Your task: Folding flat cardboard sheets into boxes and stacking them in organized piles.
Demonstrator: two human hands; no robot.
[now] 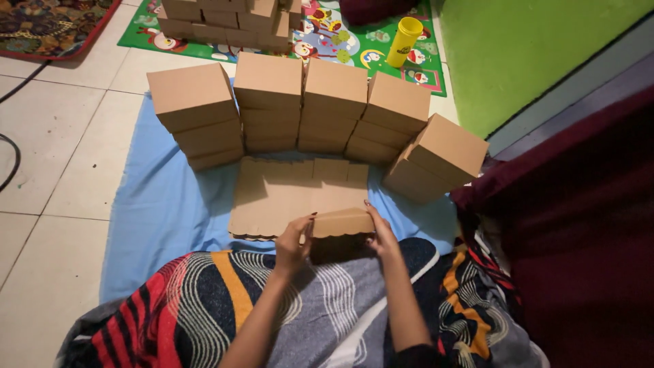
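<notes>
**Both hands fold up the near flap of a flat cardboard blank**

Head view: at lower centre of the frame, the left hand [293, 240] and the right hand [383, 235] meet at the near edge of a flat cardboard sheet [286, 194] that lies on a blue cloth [160, 204]. Between them stands a raised flap [343, 222], bent up from the sheet. Each hand pinches one end of that flap, thumb toward the person and fingers on the far side, apparently so that the fold stays even along its whole width. The scalloped near edge of the sheet rests just beyond a patterned blanket [272, 307] that covers the person's lap, which keeps the work close to the body.

Across the middle of the frame, stacks of finished boxes [320, 102] stand in an arc around the far side of the sheet, near it yet out of the hands' way. In the upper centre, more boxes [225, 20] sit on a colourful play mat [381, 51], with a yellow cup [405, 41] upright beside them. A green wall [518, 48] fills the upper right.
</notes>
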